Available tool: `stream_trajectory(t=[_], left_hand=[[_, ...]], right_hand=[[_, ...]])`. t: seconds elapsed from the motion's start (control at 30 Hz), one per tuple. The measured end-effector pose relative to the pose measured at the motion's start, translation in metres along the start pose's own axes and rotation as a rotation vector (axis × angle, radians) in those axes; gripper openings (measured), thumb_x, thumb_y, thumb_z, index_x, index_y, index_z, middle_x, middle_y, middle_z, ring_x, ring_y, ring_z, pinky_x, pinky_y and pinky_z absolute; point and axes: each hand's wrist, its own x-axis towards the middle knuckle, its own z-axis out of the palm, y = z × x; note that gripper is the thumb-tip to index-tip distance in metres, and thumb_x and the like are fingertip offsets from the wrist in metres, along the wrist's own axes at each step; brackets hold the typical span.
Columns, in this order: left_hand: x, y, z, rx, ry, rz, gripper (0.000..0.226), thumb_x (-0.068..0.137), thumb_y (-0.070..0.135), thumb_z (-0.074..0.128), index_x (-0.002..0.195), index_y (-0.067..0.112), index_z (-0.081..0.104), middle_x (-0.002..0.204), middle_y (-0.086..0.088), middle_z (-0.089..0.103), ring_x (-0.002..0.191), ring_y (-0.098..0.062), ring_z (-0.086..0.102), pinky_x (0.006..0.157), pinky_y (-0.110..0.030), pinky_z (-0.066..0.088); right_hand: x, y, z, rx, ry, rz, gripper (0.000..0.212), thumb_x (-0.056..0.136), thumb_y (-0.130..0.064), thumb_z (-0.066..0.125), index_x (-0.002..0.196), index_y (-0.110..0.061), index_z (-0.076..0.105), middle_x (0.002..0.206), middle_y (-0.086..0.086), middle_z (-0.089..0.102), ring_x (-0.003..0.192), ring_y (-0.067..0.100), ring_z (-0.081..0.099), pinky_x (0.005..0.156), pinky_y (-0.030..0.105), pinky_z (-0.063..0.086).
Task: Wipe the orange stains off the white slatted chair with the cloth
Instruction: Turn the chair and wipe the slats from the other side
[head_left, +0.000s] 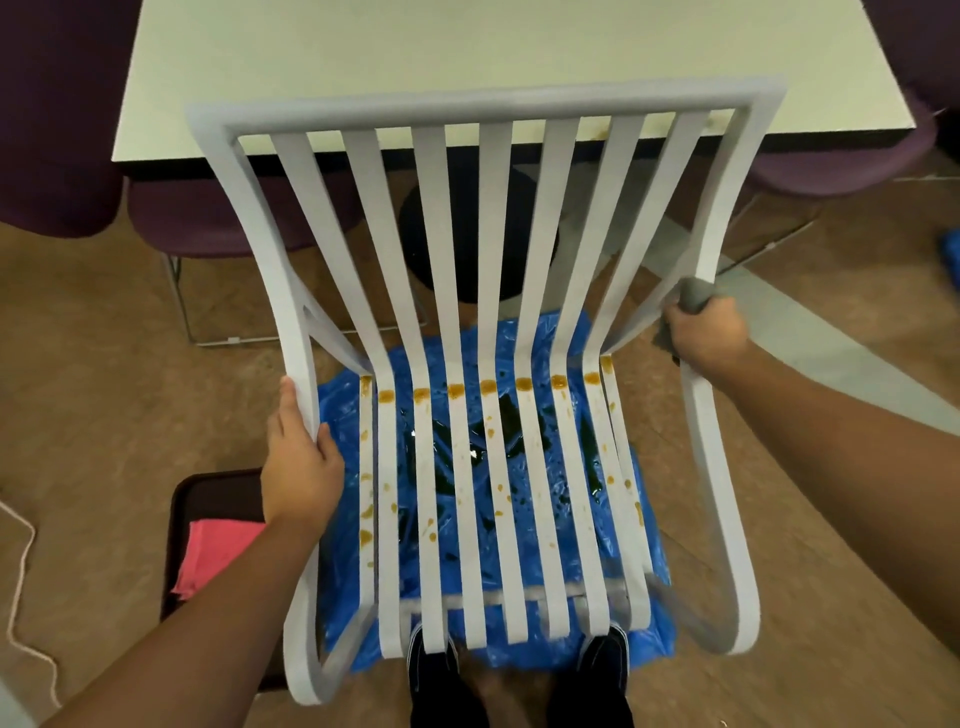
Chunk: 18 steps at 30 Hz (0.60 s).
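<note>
The white slatted chair (488, 249) stands in front of me over a blue plastic sheet (524, 343). Orange stains (488, 386) run in a row across the slats where seat meets back, and smaller orange drips (367, 512) dot the seat slats. My left hand (298, 465) grips the left armrest. My right hand (704, 330) grips the right armrest with a grey cloth (693, 293) bunched under its fingers. A pink cloth (215, 553) lies on a dark tray (179, 525) on the floor at my left.
A white table (467, 52) stands just behind the chair back, with purple chairs (208, 223) at both sides and a black round base (467, 234) under it. A dark wet patch (478, 447) lies on the blue sheet. A white cord (21, 597) trails on the brown floor at left. My shoes (441, 680) are at the seat's front.
</note>
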Motion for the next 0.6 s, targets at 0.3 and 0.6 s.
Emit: stream_trajectory(t=[0.3, 0.6], left_hand=[[0.001, -0.007, 0.006, 0.144, -0.027, 0.059, 0.07, 0.107, 0.025, 0.041, 0.161, 0.023, -0.005, 0.148, -0.018, 0.037, 0.086, -0.04, 0.064, 0.066, -0.051, 0.056], [0.0, -0.012, 0.009, 0.142, -0.025, 0.055, 0.072, 0.107, 0.026, 0.043, 0.16, 0.028, -0.005, 0.149, -0.016, 0.036, 0.106, -0.049, 0.059, 0.084, -0.06, 0.052]], right_hand=[[-0.136, 0.138, -0.01, -0.138, -0.122, 0.163, 0.017, 0.091, -0.022, 0.066, 0.079, -0.01, 0.065, 0.063, 0.005, 0.072, 0.051, 0.015, 0.068, 0.045, 0.023, 0.049], [-0.242, 0.238, -0.013, 0.14, -0.11, 0.31, 0.018, 0.087, -0.013, 0.076, 0.075, 0.0, 0.07, 0.069, 0.02, 0.07, 0.051, 0.017, 0.06, 0.05, 0.029, 0.049]])
